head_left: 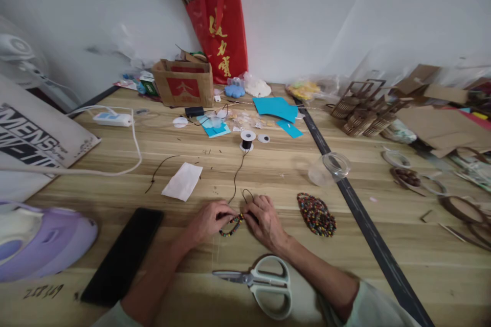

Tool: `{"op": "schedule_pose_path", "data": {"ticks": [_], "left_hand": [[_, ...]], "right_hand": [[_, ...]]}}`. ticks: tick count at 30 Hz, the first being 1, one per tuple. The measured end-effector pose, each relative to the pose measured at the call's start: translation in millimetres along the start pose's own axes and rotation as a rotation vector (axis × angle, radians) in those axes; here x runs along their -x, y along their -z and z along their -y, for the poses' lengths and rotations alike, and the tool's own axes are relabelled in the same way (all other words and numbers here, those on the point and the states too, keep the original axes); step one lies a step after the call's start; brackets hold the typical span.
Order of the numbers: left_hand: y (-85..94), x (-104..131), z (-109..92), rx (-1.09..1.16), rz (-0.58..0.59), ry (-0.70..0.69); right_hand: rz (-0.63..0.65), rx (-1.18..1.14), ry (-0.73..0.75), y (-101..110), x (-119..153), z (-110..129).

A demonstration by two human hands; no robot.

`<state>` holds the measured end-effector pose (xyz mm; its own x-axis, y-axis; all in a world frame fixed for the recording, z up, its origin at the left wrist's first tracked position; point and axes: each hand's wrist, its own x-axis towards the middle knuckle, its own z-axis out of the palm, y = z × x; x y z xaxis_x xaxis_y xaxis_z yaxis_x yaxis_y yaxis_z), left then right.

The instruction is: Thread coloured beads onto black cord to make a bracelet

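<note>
A small loop of multicoloured beads, a bead bracelet (230, 232), lies between my two hands near the front of the table. My left hand (210, 219) pinches its upper left part, where a black cord (235, 179) runs up to a spool of black cord (247, 140). On the other side, the fingers of my right hand (266, 218) close at the bracelet's upper right end, and a short loop of cord sticks up beside them. A pile of finished-looking bead strands (316, 214) rests right of my right hand. Scissors (264, 282) with pale handles lie below my hands.
At the left are a black phone (123, 255), a purple appliance (46, 240) and a power strip (112, 119). White paper (182, 182) lies beyond my left hand. A clear jar (330, 168) stands at right. A cardboard box (184, 84) and red bag (222, 36) are behind.
</note>
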<state>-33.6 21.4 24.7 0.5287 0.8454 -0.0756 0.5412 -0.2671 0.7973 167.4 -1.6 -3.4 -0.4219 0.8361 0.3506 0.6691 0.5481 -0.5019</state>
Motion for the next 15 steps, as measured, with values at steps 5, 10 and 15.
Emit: {"op": "schedule_pose_path", "data": {"ticks": [5, 10, 15], "left_hand": [[1.0, -0.2, -1.4, -0.032, 0.023, -0.002], [-0.2, -0.5, -2.0, -0.04, 0.036, -0.002], [0.0, 0.7, -1.6, -0.053, 0.029, -0.006]], "right_hand": [[-0.004, -0.012, 0.007, -0.2, 0.5, -0.6], [-0.004, -0.001, -0.002, -0.2, 0.5, -0.2], [-0.01, 0.0, 0.003, -1.5, 0.4, -1.5]]}}
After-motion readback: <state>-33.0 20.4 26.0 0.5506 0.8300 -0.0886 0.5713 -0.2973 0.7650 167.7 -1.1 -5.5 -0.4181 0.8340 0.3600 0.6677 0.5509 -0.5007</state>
